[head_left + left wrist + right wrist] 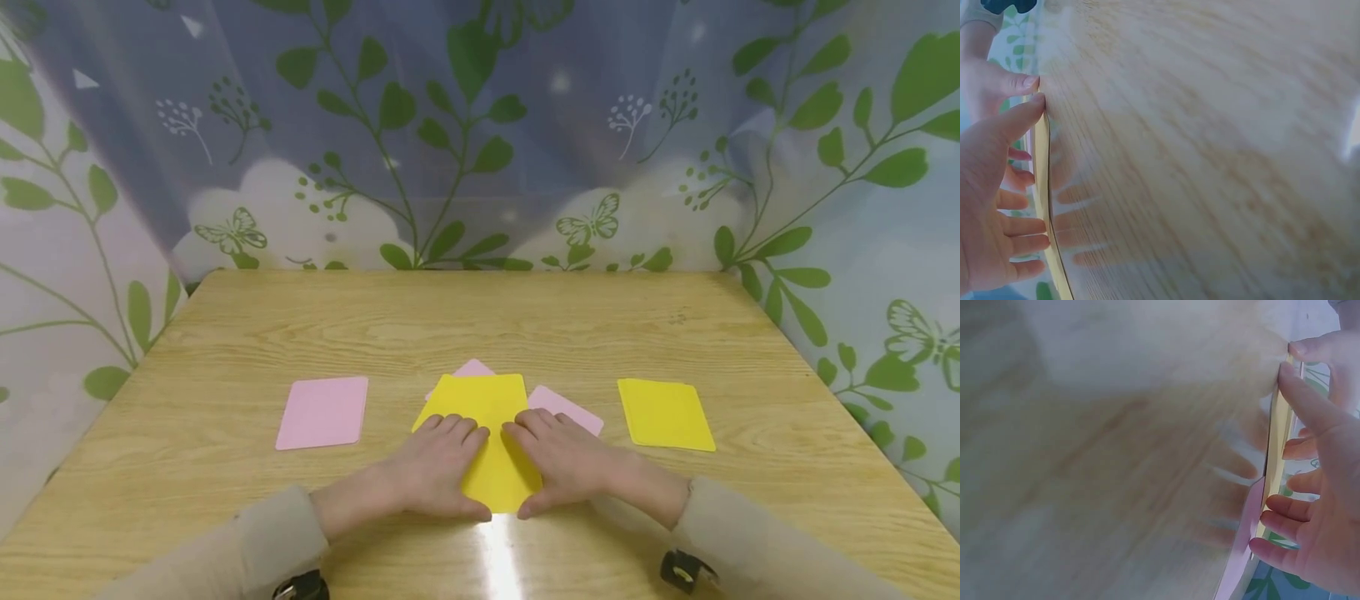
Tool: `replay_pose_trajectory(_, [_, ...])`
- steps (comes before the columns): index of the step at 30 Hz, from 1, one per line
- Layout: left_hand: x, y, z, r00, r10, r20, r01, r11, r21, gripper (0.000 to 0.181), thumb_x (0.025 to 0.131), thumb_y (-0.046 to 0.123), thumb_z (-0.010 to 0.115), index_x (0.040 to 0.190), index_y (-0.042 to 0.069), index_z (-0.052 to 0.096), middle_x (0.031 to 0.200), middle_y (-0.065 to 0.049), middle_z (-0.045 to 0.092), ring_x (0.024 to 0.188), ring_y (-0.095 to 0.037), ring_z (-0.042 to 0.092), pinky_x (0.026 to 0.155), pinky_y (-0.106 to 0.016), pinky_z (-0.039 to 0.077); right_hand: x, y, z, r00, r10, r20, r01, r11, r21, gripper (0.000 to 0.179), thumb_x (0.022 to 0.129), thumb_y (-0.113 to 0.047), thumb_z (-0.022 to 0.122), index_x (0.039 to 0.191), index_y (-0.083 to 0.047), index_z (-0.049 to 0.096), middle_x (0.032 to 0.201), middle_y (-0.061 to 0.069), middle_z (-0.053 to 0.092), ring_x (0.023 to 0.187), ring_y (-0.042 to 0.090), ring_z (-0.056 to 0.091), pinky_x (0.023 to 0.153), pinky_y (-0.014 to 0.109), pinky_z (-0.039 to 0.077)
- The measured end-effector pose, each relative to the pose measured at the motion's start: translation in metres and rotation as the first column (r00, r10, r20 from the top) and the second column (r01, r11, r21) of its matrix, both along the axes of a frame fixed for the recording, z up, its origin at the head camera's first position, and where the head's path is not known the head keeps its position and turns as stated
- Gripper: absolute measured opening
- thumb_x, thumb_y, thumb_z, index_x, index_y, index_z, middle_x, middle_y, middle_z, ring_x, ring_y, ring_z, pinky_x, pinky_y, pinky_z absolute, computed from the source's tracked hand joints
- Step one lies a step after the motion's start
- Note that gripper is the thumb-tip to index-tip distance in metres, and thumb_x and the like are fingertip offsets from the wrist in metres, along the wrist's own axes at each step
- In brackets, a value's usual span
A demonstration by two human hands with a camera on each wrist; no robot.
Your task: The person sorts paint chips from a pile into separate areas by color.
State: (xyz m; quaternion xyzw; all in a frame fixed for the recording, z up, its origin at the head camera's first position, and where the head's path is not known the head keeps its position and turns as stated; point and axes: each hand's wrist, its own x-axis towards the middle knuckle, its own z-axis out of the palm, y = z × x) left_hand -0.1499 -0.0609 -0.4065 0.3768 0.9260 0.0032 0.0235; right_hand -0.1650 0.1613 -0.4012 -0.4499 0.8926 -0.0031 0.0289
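Several square-cornered yellow cards [487, 400] lie overlapped on the table in front of the person. My left hand [438, 462] rests on their left side, fingers extended over the top and thumb at the near edge. On the right side, my right hand [558, 454] touches them in the same way, its thumb close to the left one. A pink card [474, 367] pokes out behind the yellow ones. Beside the right fingers, another pink card [568, 408] sticks out at an angle. In the left wrist view, the yellow edge [1042, 156] looks slightly bowed under the fingers.
To the left lies a pink card stack [324, 412], and to the right a yellow card stack [666, 414]. All rest on a glossy wooden table [480, 317]. A leaf-patterned curtain [480, 167] hangs behind and at both sides.
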Motion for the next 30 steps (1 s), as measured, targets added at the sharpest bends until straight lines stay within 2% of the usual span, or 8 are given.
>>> replay_pose_trajectory(10, [-0.0008,0.0,-0.0019,1.0,-0.022,-0.013,0.022,1.0,0.004,0.087,0.073,0.068,0.058,0.13,0.004,0.046,0.118,-0.008,0.05,0.109,-0.023,0.044,0.091,-0.037,0.036,-0.0046,-0.0028,0.0014,0.999,-0.008,0.044,0.008,1.0,-0.004,0.1,0.062,-0.065,0.072,0.129,0.003,0.042,0.115,0.01,0.043,0.106,0.024,0.04,0.084,0.035,0.039])
replay_pose_trajectory(14, [-0.0015,-0.0009,-0.0017,0.999,-0.026,-0.021,0.027,1.0,0.006,0.087,0.072,0.069,0.058,0.13,0.005,0.046,0.118,-0.009,0.049,0.109,-0.024,0.044,0.09,-0.038,0.036,-0.0055,-0.004,0.0021,0.997,-0.036,0.063,0.035,0.999,0.006,0.098,0.061,-0.064,0.073,0.127,0.003,0.045,0.113,0.009,0.042,0.105,0.023,0.039,0.083,0.034,0.038])
replay_pose_trajectory(23, [0.001,-0.001,-0.0027,1.0,-0.003,-0.004,0.003,1.0,-0.008,0.091,0.072,0.072,0.055,0.133,0.005,0.044,0.128,-0.012,0.047,0.118,-0.027,0.042,0.095,-0.042,0.033,-0.0059,-0.0047,0.0039,0.99,-0.071,0.118,0.071,0.997,-0.002,0.099,0.06,-0.064,0.074,0.128,0.001,0.044,0.124,0.012,0.04,0.115,0.027,0.038,0.088,0.038,0.037])
replay_pose_trajectory(30, [0.0006,-0.0014,-0.0025,0.999,-0.019,-0.03,0.019,1.0,-0.003,0.089,0.073,0.07,0.057,0.132,0.005,0.045,0.12,-0.009,0.049,0.111,-0.025,0.044,0.093,-0.04,0.034,-0.006,-0.0067,0.0031,0.989,-0.092,0.114,0.092,0.996,-0.002,0.1,0.057,-0.063,0.076,0.128,0.0,0.044,0.111,0.008,0.041,0.105,0.024,0.039,0.085,0.035,0.037])
